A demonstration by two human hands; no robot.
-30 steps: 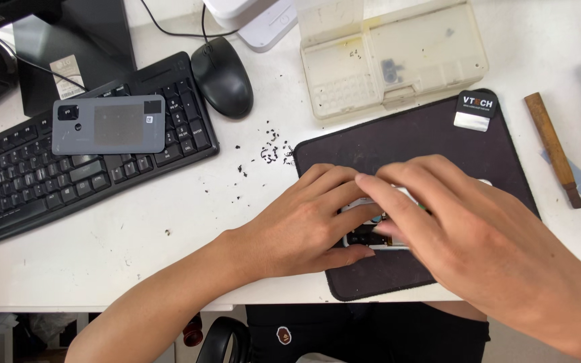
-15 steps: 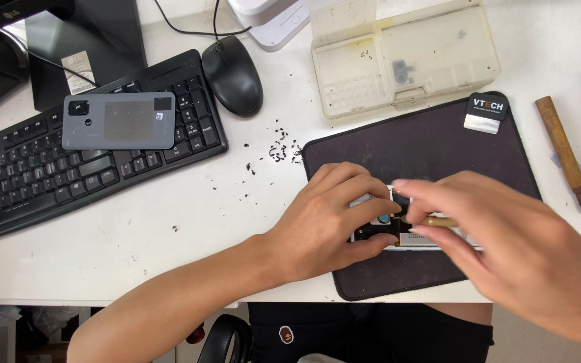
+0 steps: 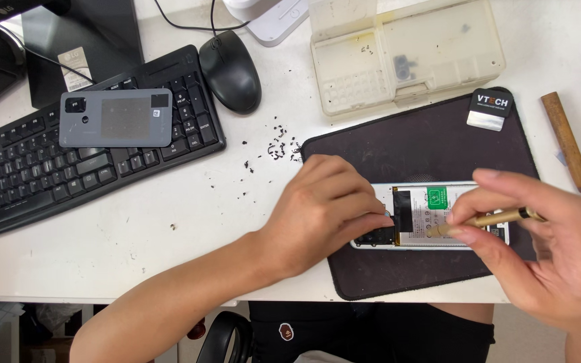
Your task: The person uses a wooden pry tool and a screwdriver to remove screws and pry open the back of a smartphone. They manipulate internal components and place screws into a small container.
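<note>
An opened phone [image 3: 432,214] with its battery and green label showing lies on a dark work mat [image 3: 425,144]. My left hand [image 3: 321,212] presses down on the phone's left end, fingertips on the black part there. My right hand [image 3: 546,252] grips a thin brass-coloured tool [image 3: 489,220] like a pen, its tip resting on the phone's battery area.
A grey phone back cover [image 3: 115,117] lies on a black keyboard [image 3: 48,161] at left. A black mouse [image 3: 230,70], a clear plastic parts box [image 3: 405,50], small black specks [image 3: 274,148] and a wooden-handled tool [image 3: 568,148] at right share the white desk.
My right hand has pulled back to the right, uncovering the phone, and now holds the brass tool in plain sight. The left hand stays on the phone's left end.
</note>
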